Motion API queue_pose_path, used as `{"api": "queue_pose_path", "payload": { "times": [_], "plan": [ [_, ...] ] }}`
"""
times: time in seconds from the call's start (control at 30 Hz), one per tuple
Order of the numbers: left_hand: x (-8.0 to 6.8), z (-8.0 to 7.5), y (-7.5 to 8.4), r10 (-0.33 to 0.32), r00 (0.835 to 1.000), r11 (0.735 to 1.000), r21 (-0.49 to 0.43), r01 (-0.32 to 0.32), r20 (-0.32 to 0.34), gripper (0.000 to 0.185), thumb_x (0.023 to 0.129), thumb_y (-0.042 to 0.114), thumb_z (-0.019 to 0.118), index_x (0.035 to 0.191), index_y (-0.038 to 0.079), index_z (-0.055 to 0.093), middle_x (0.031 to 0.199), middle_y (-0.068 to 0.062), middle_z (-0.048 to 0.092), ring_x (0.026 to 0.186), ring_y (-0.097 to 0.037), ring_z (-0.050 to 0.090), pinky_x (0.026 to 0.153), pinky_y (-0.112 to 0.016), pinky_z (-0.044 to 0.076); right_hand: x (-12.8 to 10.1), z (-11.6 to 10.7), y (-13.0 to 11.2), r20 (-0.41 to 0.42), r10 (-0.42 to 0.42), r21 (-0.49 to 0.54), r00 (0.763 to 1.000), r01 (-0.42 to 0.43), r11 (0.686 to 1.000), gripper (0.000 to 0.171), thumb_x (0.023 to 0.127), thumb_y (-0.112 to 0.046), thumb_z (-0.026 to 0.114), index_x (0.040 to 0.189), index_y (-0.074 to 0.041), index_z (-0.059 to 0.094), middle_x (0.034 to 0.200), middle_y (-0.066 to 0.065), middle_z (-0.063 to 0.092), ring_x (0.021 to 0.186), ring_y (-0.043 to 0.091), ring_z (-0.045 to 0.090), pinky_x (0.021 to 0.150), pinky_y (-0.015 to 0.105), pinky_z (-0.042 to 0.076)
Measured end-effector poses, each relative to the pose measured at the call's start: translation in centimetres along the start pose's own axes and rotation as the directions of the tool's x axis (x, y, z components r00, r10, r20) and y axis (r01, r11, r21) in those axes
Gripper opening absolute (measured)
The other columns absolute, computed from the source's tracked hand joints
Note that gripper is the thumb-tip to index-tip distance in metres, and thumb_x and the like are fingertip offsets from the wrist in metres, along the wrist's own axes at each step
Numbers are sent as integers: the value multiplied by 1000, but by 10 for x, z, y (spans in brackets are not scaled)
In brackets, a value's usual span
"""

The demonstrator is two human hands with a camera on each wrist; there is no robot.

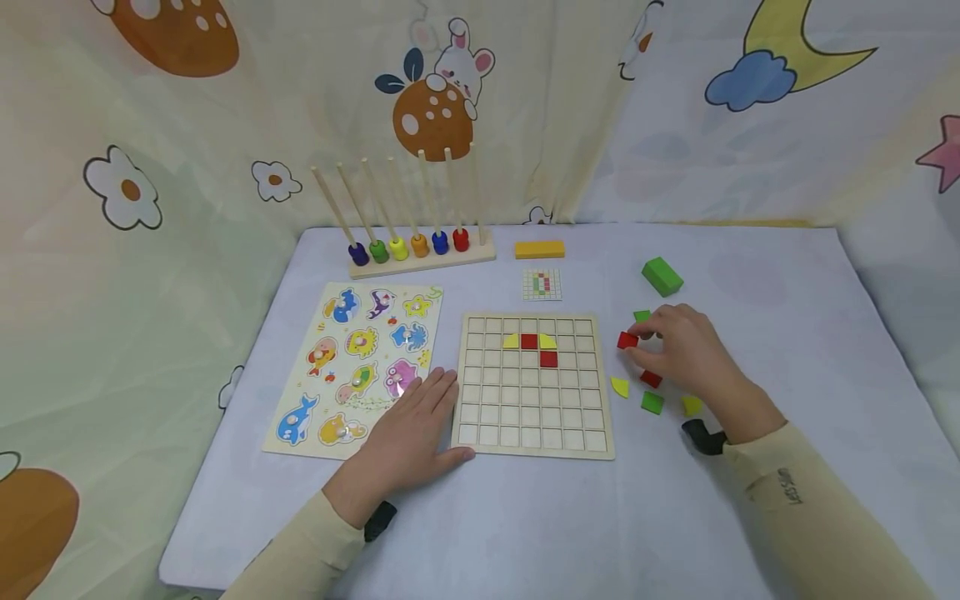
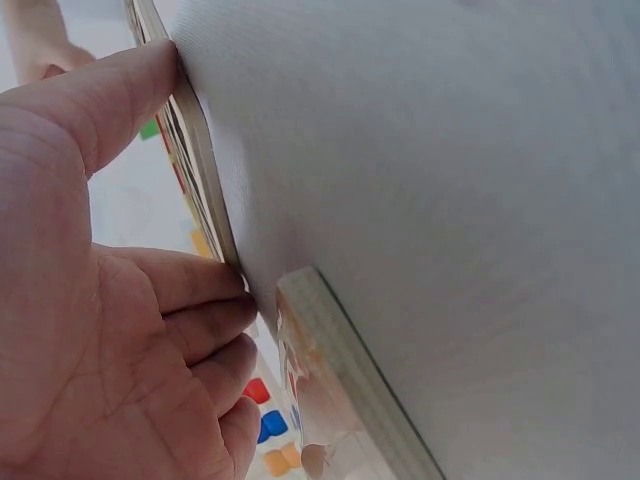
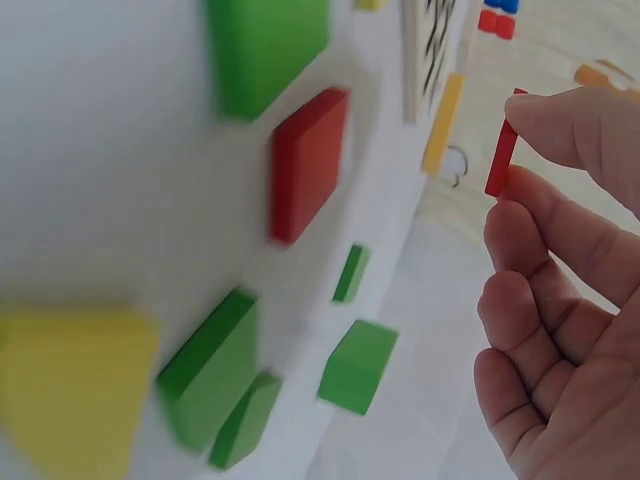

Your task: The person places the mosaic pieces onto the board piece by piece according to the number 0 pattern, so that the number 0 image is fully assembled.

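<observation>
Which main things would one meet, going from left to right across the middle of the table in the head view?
Animal puzzle board → grid board → red tile → right hand, which pinches that tile. The left hand is omitted because it overlaps the first board.

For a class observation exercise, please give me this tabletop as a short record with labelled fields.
Left hand: fingers straight, touching the left edge of the grid board
Right hand: pinches a red piece between thumb and finger
Set on board: two red squares, two yellow pieces
Loose, right of board: green pieces, yellow wedges, another red square
Beyond board: patterned card, yellow bar
Left of board: picture puzzle, partly covered by the left hand
Back left: peg stand with coloured rings
</observation>
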State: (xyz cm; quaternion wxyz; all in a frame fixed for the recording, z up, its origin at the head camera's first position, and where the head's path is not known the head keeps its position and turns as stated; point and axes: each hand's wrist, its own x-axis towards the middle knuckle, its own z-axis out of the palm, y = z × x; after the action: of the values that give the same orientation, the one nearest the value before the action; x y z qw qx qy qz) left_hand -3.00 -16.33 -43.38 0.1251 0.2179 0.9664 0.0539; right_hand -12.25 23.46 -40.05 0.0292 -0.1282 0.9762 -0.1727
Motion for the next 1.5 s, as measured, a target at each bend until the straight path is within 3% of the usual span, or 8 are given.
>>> {"api": "queue_pose_path", "payload": {
  "times": [0.6, 1.5],
  "plan": [
    [1, 1, 0, 1, 1000, 1000, 14, -2, 5, 104, 91, 69, 67, 166, 9, 27, 177, -6, 20, 165, -26, 14, 135, -45, 17, 21, 19, -55, 21, -137, 29, 990, 137, 990, 29, 85, -24, 85, 110, -11, 82, 100, 7, 74, 97, 28, 59, 87, 45, 47],
    [0, 0, 1, 7, 1000, 1000, 15, -7, -18, 103, 91, 66, 69, 165, 7, 29, 175, -8, 24, 165, -28, 17, 135, -46, 18, 19, 56, -78, 59, -237, -6, 970, 237, 971, 23, 84, -26, 85, 103, -12, 84, 93, -2, 74, 90, 19, 60, 85, 38, 51]
  ]
}}
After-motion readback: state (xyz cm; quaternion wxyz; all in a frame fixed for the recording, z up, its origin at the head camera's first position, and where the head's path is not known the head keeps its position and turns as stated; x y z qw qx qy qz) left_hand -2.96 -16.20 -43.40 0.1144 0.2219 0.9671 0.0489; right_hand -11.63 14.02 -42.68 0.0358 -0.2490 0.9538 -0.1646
